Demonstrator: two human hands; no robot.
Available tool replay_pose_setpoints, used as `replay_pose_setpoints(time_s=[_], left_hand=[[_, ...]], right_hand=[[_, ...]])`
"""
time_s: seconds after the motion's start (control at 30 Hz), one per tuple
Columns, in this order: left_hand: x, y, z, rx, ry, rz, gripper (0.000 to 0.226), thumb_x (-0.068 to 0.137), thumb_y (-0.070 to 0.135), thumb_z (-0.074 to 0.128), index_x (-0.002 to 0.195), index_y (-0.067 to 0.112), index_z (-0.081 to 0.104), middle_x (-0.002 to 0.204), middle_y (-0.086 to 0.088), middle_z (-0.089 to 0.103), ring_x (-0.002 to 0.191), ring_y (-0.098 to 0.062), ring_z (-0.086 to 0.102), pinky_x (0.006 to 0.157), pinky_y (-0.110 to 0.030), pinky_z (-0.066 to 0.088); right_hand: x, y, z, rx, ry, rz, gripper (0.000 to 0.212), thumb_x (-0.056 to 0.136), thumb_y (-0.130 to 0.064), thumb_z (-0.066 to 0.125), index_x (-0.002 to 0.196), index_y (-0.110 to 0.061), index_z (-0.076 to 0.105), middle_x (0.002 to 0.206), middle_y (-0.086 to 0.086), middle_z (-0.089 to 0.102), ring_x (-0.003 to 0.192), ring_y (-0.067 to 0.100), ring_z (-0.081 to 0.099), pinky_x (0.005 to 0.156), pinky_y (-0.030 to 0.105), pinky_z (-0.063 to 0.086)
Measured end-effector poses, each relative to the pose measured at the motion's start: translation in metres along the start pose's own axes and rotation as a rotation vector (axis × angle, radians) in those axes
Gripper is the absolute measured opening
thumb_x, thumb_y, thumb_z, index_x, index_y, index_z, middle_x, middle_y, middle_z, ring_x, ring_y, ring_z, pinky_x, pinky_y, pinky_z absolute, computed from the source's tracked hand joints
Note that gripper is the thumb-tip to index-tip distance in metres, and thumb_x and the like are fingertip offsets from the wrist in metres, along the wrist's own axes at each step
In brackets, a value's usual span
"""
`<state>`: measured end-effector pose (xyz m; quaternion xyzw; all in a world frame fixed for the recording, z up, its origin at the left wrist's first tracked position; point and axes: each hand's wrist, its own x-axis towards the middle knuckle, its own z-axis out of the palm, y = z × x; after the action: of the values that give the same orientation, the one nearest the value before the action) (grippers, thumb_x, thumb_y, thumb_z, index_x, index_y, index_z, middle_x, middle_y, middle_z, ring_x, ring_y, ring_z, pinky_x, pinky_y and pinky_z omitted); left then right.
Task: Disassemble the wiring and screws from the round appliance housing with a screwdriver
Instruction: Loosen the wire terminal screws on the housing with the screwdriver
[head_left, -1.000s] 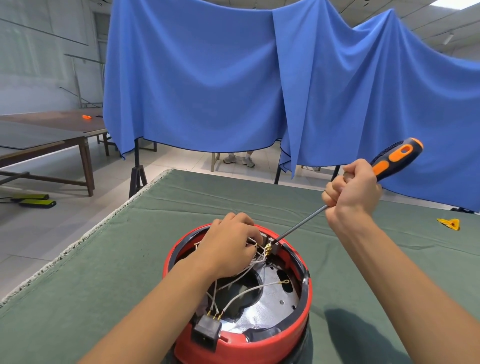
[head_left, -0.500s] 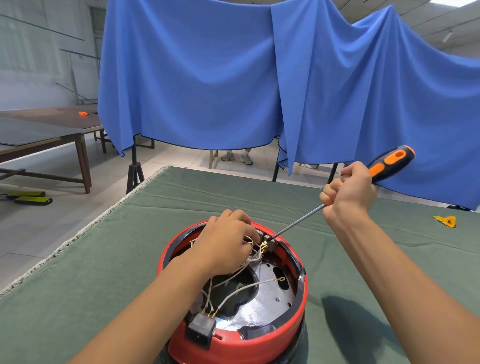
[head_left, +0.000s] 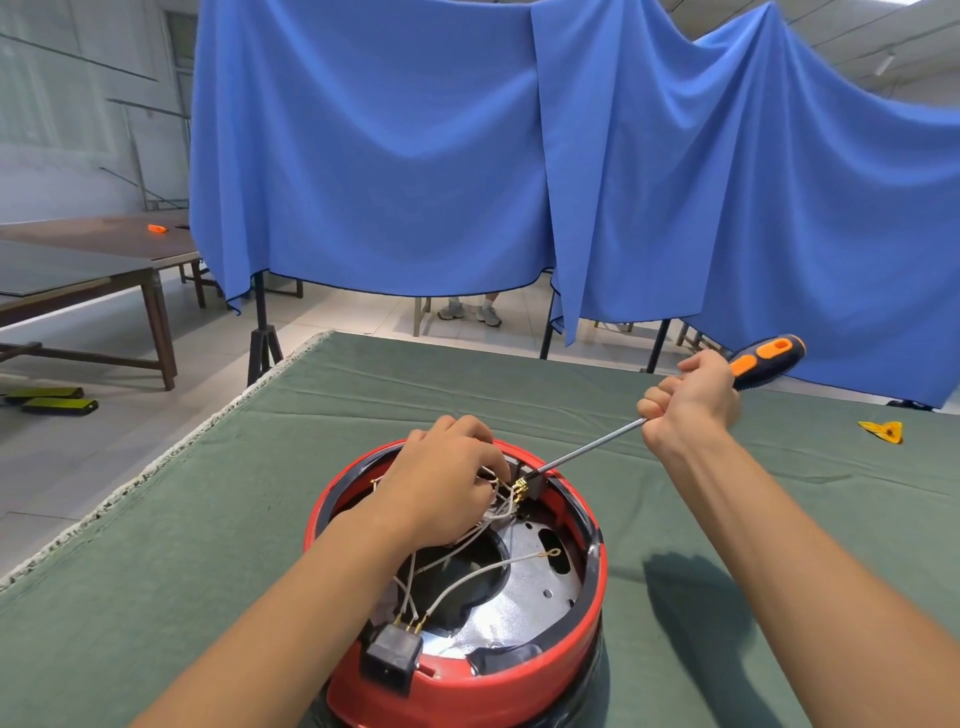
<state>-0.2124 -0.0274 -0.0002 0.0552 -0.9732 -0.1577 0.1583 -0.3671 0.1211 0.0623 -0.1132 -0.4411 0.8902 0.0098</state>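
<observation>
A round red housing with a silver inner plate stands open side up on the green table cloth. White wires run from a black socket block at the near rim to brass terminals at the far rim. My left hand reaches into the housing and grips a bundle of wires beside those terminals. My right hand grips a screwdriver with an orange and black handle; its long shaft slants down and its tip touches the terminals.
The green cloth covers the table; its left edge runs diagonally. A small yellow object lies at the far right. Blue drapes hang behind the table. Wooden tables stand at the left. A person's shoes show below the drapes.
The view has shifted slightly, so the housing sits a little higher in the frame. Both hands keep their grips and the screwdriver tip stays at the terminals.
</observation>
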Motion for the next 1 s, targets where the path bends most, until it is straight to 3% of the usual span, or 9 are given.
replay_pose_setpoints(time_s=[0.27, 0.53, 0.87, 1.0], left_hand=[[0.001, 0.000, 0.001, 0.002, 0.008, 0.002, 0.031, 0.088, 0.016, 0.048, 0.108, 0.033, 0.065, 0.130, 0.011, 0.045, 0.121, -0.010, 0.035, 0.100, -0.031, 0.025], [-0.001, 0.000, 0.001, -0.024, 0.006, -0.012, 0.034, 0.088, 0.013, 0.048, 0.111, 0.032, 0.064, 0.133, 0.011, 0.044, 0.122, -0.010, 0.034, 0.102, -0.032, 0.025], [0.001, -0.004, -0.002, -0.018, -0.004, 0.012, 0.040, 0.088, 0.011, 0.044, 0.111, 0.036, 0.067, 0.132, 0.012, 0.046, 0.121, -0.011, 0.035, 0.100, -0.033, 0.025], [0.000, -0.005, -0.003, -0.113, 0.056, -0.023, 0.039, 0.085, 0.008, 0.046, 0.112, 0.029, 0.065, 0.124, 0.010, 0.055, 0.115, -0.011, 0.043, 0.102, -0.036, 0.032]], right_hand=[[0.000, -0.002, 0.008, -0.023, -0.041, -0.012, 0.023, 0.076, -0.005, 0.043, 0.066, -0.016, 0.026, 0.035, -0.006, 0.017, 0.030, 0.011, 0.013, 0.037, 0.012, 0.014], [-0.007, 0.037, 0.008, -0.076, -0.101, 0.142, 0.029, 0.077, -0.004, 0.042, 0.065, -0.018, 0.020, 0.036, -0.007, 0.016, 0.029, 0.010, 0.011, 0.036, 0.012, 0.011], [-0.007, -0.009, 0.009, 0.012, -0.231, 0.036, 0.032, 0.077, -0.010, 0.043, 0.061, -0.022, 0.017, 0.046, -0.006, 0.011, 0.039, 0.013, 0.007, 0.037, 0.017, 0.007], [-0.017, -0.015, 0.010, 0.068, -0.231, -0.039, 0.036, 0.076, -0.011, 0.046, 0.058, -0.021, 0.017, 0.045, -0.005, 0.015, 0.040, 0.014, 0.009, 0.037, 0.019, 0.009]])
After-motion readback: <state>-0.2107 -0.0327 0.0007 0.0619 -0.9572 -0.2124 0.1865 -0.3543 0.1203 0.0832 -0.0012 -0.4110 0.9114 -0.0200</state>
